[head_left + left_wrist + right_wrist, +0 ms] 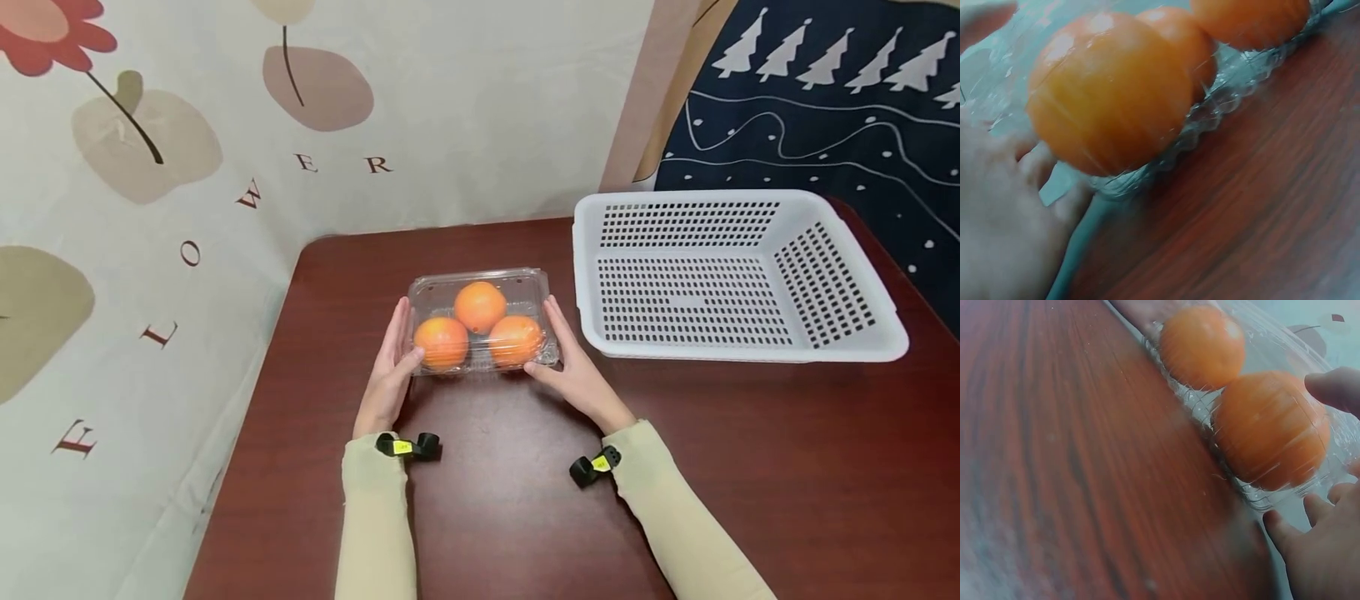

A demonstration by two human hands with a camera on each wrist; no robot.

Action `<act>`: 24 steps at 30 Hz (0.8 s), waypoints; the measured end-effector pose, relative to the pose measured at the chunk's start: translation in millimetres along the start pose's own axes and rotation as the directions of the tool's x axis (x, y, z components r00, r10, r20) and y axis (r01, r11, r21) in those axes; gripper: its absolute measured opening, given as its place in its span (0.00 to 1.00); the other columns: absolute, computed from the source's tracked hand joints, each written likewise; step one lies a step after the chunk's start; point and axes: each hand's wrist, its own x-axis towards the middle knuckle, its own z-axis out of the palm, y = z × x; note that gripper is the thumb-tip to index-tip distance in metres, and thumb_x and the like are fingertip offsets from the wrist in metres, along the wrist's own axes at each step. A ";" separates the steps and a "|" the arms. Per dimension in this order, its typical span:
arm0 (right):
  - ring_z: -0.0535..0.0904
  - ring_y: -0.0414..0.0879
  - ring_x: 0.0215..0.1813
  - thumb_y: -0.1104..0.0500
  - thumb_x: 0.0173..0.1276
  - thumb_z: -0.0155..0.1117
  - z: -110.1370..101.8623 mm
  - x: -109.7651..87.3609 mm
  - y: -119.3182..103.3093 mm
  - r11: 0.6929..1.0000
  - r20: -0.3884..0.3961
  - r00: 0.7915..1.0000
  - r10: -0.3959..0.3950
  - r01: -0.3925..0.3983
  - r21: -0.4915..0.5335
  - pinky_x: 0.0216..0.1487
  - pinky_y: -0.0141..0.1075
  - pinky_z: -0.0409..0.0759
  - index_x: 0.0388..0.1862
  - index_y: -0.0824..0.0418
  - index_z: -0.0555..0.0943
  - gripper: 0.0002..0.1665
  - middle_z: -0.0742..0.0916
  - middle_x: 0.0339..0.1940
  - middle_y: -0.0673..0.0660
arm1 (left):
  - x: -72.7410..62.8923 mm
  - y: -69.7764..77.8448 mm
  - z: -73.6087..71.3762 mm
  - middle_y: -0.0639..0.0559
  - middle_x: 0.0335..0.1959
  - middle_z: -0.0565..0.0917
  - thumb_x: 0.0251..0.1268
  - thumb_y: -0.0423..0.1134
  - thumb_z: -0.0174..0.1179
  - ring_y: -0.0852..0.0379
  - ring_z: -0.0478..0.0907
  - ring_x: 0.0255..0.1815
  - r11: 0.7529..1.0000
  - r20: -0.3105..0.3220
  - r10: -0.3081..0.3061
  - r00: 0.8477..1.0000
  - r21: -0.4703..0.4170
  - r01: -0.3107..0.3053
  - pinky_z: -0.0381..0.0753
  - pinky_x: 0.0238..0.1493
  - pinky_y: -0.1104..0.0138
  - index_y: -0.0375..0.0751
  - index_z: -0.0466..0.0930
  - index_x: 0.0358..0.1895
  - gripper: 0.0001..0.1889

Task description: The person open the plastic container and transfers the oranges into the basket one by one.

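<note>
A clear plastic clamshell box (pixel 431 297) is held between both hands in the head view, low over the table. Inside it three oranges (pixel 480 307) show through the plastic. My left hand (pixel 387 375) grips the box's left side, fingers along the wall and thumb at the near left corner. On the opposite side, my right hand (pixel 576 372) holds the right wall, its thumb at the near right corner. The left wrist view has an orange (pixel 1110 94) close to the left palm. In the right wrist view, the right thumb (pixel 1335 389) lies over the plastic near another orange (pixel 1272 431).
To the right of the box, a white perforated plastic basket (pixel 693 350) stands on the dark red-brown table (pixel 487 483). Behind the table hangs a pale printed cloth (pixel 480 108). A navy cloth with white trees (pixel 817 133) is at the back right.
</note>
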 end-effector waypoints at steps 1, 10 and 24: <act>0.37 0.40 0.71 0.63 0.58 0.62 0.1 -0.2 0.0 1.000 -0.004 1.000 0.003 -0.002 0.002 0.66 0.50 0.45 0.71 0.58 0.41 0.51 0.43 0.72 0.53 | 0.1 0.2 -1.3 0.51 0.72 0.41 0.62 0.23 0.45 0.56 0.38 0.71 1.000 0.007 -0.009 1.000 0.002 0.009 0.36 0.68 0.57 0.47 0.40 0.71 0.37; 0.39 0.38 0.70 0.63 0.61 0.59 0.9 1.4 1.8 0.996 0.008 1.000 0.027 -0.027 0.080 0.67 0.46 0.46 0.72 0.54 0.39 0.49 0.45 0.72 0.50 | -2.0 -1.8 -9.0 0.51 0.71 0.47 0.57 0.23 0.53 0.57 0.44 0.70 1.000 -0.044 -0.027 0.999 0.007 0.027 0.41 0.68 0.61 0.44 0.43 0.70 0.40; 0.40 0.40 0.71 0.60 0.62 0.58 -1.9 7.0 6.4 0.999 0.016 0.999 0.032 -0.032 0.027 0.66 0.51 0.49 0.72 0.54 0.40 0.48 0.44 0.72 0.49 | 4.0 3.2 -17.3 0.65 0.71 0.40 0.56 0.31 0.59 0.68 0.36 0.69 0.961 0.040 -0.182 0.982 0.221 0.169 0.37 0.66 0.50 0.57 0.38 0.71 0.46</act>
